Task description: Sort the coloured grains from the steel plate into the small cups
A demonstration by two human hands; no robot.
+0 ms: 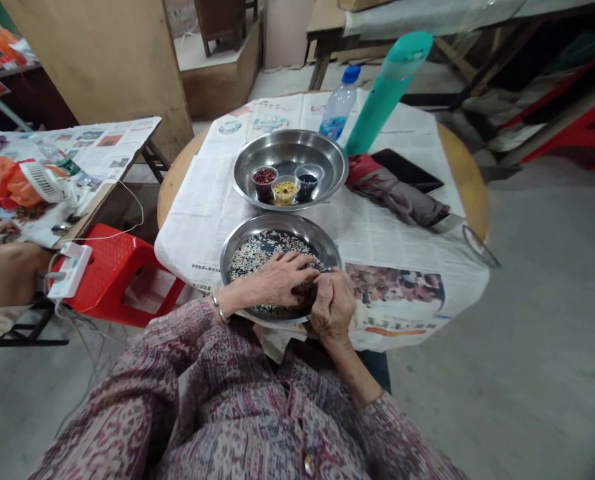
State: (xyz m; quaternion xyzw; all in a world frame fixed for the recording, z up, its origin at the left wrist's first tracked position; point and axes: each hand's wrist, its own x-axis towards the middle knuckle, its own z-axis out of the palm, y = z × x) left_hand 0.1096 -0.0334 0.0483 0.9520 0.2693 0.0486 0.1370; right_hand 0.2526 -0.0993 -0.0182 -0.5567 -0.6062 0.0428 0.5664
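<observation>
A steel basin sits at the near edge of the table, with mixed white, black and a few yellow grains spread over its bottom. My left hand reaches over this basin, palm down, its fingers stretched out above the grains. At the basin's right rim my right hand is closed, thumb against curled fingers; whatever is between them is hidden. Just beyond stands a second steel basin. Inside it are three clear cups: one of dark red beans, one of yellow grains, one of black beans.
Newspaper covers the round table. Behind are a water bottle and a tall green cylinder; a folded umbrella lies right. On the left stand a red stool with a power strip and a seated person's knee.
</observation>
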